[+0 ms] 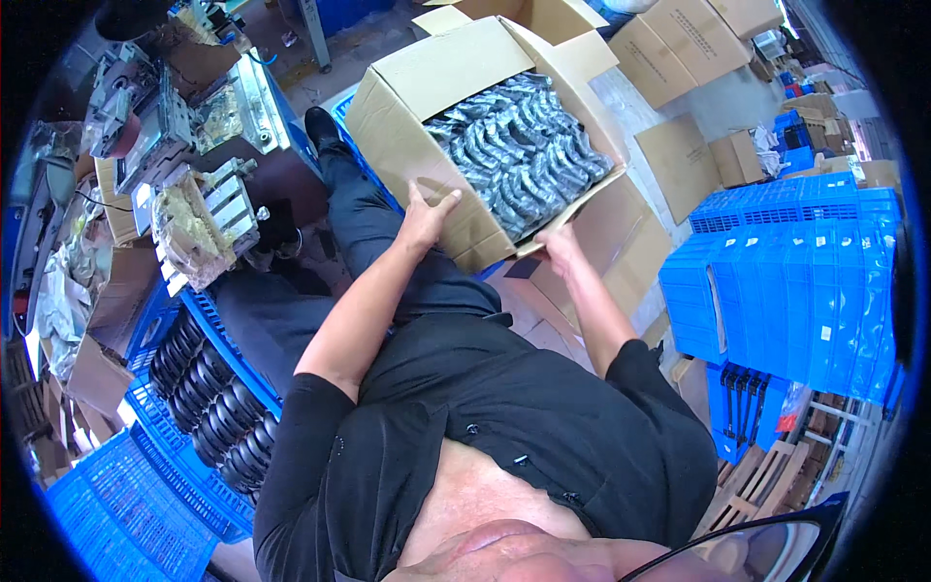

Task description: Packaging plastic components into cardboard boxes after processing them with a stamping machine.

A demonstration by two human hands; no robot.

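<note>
While your left hand [424, 218] lies spread against the near side of the open carton [396, 136], thumb apart from the forefinger, your right hand [560, 244] grips its near right corner; the left's other fingers are hidden, so you cannot tell whether they hook beneath. The carton sits in front of your legs, tilted with its mouth toward you, blue plastic showing below it. If that corner bends under a heavy load, your right hold could slip and the carton could twist; more tilt could send the upper wrapped pieces [524, 145] sliding over the rim. Your trouser leg [351, 209] is close beside the carton, so a sudden drop could catch it. The carton is plain brown board, smooth and stiff-walled, its flaps standing out; the pieces inside are dark, curved like crescents, nested in rows under glossy, crinkled film. Farther out, bare black curved parts [206, 390] fill a ribbed blue crate [155, 434] on your left, beneath a hard-edged metal machine [228, 209] crusted with tan residue, while smooth blue bins [776, 286] stand stacked on your right.
</note>
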